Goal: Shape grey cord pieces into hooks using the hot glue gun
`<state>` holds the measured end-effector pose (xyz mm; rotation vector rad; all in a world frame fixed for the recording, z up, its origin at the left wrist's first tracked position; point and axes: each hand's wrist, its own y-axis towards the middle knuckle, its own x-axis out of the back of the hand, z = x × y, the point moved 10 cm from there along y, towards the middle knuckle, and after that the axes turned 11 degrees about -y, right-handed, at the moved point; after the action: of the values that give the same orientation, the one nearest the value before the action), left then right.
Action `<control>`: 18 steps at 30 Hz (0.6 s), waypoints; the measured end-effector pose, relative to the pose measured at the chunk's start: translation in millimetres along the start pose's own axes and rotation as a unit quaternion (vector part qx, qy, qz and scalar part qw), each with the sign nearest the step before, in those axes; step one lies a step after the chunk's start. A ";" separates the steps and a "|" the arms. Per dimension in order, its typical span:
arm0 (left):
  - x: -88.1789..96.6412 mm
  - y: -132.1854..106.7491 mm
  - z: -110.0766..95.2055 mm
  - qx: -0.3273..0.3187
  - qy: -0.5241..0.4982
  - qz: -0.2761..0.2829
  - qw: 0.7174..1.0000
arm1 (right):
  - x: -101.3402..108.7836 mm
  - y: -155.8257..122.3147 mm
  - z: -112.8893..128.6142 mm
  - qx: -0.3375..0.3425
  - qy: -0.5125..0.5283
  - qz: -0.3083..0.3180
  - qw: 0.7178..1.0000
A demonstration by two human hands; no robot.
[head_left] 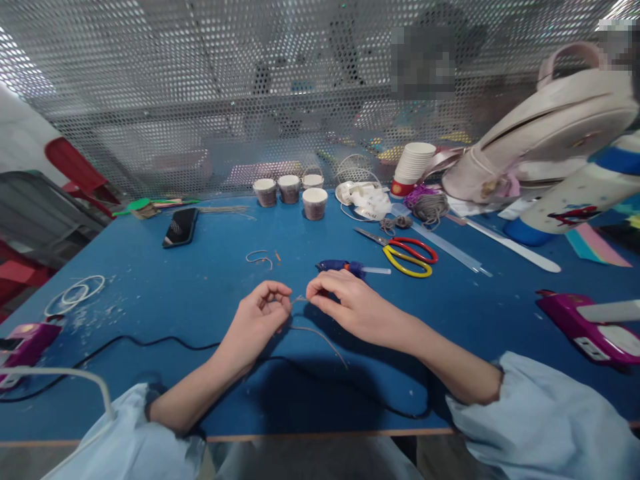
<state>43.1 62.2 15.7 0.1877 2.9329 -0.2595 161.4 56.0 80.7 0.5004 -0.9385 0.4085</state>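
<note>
Near the front middle of the table, my left hand [263,313] is closed, its thumb and fingers pinching a thin grey-brown cord [323,337]. One end of the cord trails down to the right over the blue surface. My right hand [345,300] pinches the same cord a short way to the right, so a small piece spans the gap between both hands. Just beyond my right hand lies a blue glue gun [340,267] with a clear glue stick in its back. Scissors [407,257] with red and yellow handles rest to its right. Short cord scraps [260,259] lie beyond my left hand.
Several small wrapped cups [315,205] stand at the back, near stacked paper cups [415,163] and grey yarn [431,208]. A phone [181,227] lies back left. A bottle [580,193] and pink bag [540,127] stand right. Black cable [145,343] crosses the table [210,293]; purple power strips [585,330] flank it.
</note>
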 end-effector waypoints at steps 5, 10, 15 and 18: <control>0.1 -0.3 0.7 -0.003 -0.016 0.004 1.000 | -2.2 -2.4 -1.4 -0.001 -0.005 0.000 1.000; -1.5 -1.0 0.6 -0.003 -0.053 0.008 0.999 | -2.8 -4.0 -0.9 0.008 -0.012 -0.004 1.000; -8.1 -0.2 6.5 0.047 -0.130 0.030 0.990 | -2.8 -5.5 2.6 0.034 -0.050 -0.025 0.998; -10.8 -0.9 11.8 0.080 -0.149 0.041 0.985 | -2.3 -6.3 8.4 0.066 -0.095 -0.049 0.992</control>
<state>55.6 57.9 6.6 0.2661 2.6025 -0.4678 158.1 45.8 81.5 0.7127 -1.0704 0.3393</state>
